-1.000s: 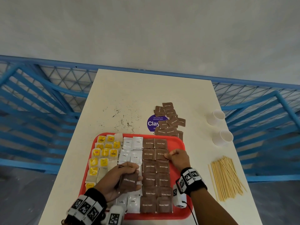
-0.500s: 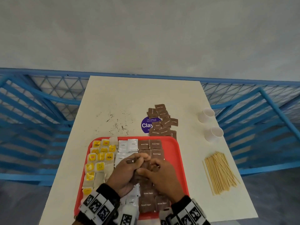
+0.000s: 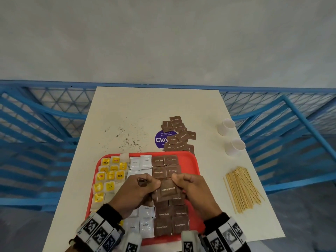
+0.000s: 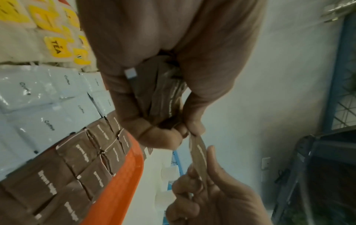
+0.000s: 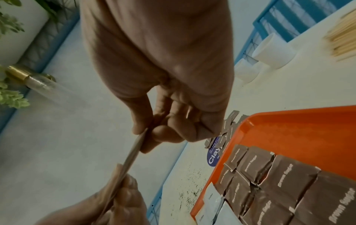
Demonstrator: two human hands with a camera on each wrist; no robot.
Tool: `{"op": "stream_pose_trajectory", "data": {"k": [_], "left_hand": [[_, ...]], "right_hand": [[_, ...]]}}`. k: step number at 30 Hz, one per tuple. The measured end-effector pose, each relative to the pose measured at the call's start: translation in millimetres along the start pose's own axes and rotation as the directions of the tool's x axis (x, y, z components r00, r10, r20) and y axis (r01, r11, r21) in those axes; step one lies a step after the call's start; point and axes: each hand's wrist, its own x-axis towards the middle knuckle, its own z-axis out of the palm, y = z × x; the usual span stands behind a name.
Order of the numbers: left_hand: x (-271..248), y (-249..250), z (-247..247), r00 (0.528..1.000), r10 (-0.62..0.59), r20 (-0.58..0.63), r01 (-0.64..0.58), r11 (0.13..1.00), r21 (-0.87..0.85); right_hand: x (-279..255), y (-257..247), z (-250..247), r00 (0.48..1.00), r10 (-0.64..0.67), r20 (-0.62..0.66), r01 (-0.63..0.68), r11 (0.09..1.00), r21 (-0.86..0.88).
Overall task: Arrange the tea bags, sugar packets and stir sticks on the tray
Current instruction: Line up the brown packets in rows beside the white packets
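Note:
The red tray (image 3: 192, 160) carries yellow-tagged tea bags (image 3: 109, 177) at the left, white coffee packets (image 3: 140, 162) in the middle and rows of brown sugar packets (image 3: 165, 164) at the right. Above the tray's middle, my left hand (image 3: 154, 184) grips a small stack of brown sugar packets (image 4: 161, 94). My right hand (image 3: 177, 180) pinches the top packet (image 3: 168, 190) of that stack by its edge, between thumb and fingers (image 5: 142, 130). The packet (image 4: 198, 152) spans the gap between both hands. The stir sticks (image 3: 241, 190) lie in a pile on the table right of the tray.
A loose heap of brown sugar packets (image 3: 179, 135) lies beyond the tray, partly over a purple sticker (image 3: 161, 140). Two white paper cups (image 3: 226, 126) (image 3: 234, 146) lie at the right. Dark crumbs (image 3: 127, 139) dot the table. Blue railings surround the table.
My right hand left the packets lying on the tray and came to the left hand's stack. It now pinches the top packet, which is pulled partly to the right.

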Motion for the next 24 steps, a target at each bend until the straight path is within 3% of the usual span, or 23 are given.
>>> {"op": "stream_pose_trajectory", "data": {"k": [4, 8, 14, 17, 19, 22, 24], "left_hand": [[-1.5, 0.4, -6.3, 1.0, -0.008, 0.002, 0.008, 0.993, -0.116], [-3.4, -3.7, -5.7, 1.0, -0.011, -0.024, 0.005, 0.969, -0.249], [-6.4, -19.8, -0.9, 0.998, -0.035, 0.043, 0.045, 0.967, -0.25], [-8.3, -29.7, -3.1, 0.993, -0.077, 0.09, 0.088, 0.989, -0.12], [-8.9, -34.7, -6.3, 0.987, -0.115, 0.11, 0.108, 0.992, 0.069], [-3.5, -32.7, -11.2, 0.99, -0.09, 0.104, 0.049, 0.937, 0.347], [1.5, -28.4, -10.7, 0.978, -0.08, 0.191, -0.025, 0.868, 0.496]], "right_hand": [[0.6, 1.8, -2.4, 1.0, 0.003, -0.027, -0.002, 0.999, 0.033], [-4.7, 8.0, -0.2, 0.999, -0.008, 0.037, 0.01, 0.998, -0.06], [-3.3, 23.7, -3.7, 0.998, 0.061, 0.018, -0.061, 0.998, -0.008], [-1.2, 30.8, -7.6, 0.999, 0.026, 0.026, -0.024, 0.997, -0.075], [2.4, 27.7, -13.5, 0.999, -0.033, 0.039, 0.042, 0.967, -0.252], [6.6, 22.1, -18.2, 0.973, -0.042, 0.228, 0.16, 0.834, -0.528], [7.7, 17.6, -15.0, 0.937, 0.016, 0.349, 0.208, 0.776, -0.595]]}}
